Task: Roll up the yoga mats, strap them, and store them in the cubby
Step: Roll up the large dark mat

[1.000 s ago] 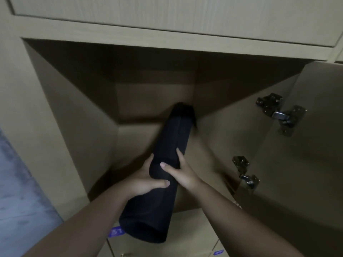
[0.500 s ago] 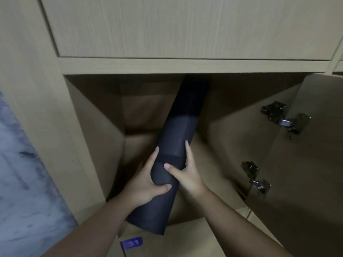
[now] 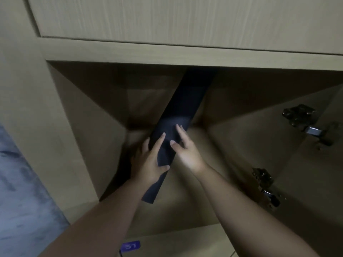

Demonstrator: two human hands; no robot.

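A rolled dark navy yoga mat leans diagonally inside the open wooden cubby, its top end hidden behind the cubby's upper edge and its lower end near the cubby floor. My left hand grips the mat's lower part, thumb wrapped across its front. My right hand lies against the mat's right side with fingers fairly straight and the thumb on the front. No strap is visible on the mat.
The cubby door stands open on the right, with two metal hinges on it. A closed cabinet front sits above. A purple number label marks the unit below. Grey floor shows at the left.
The mat has been pushed deeper into the cubby and tipped more upright; its top end now goes behind the upper edge. Both hands moved forward with it.
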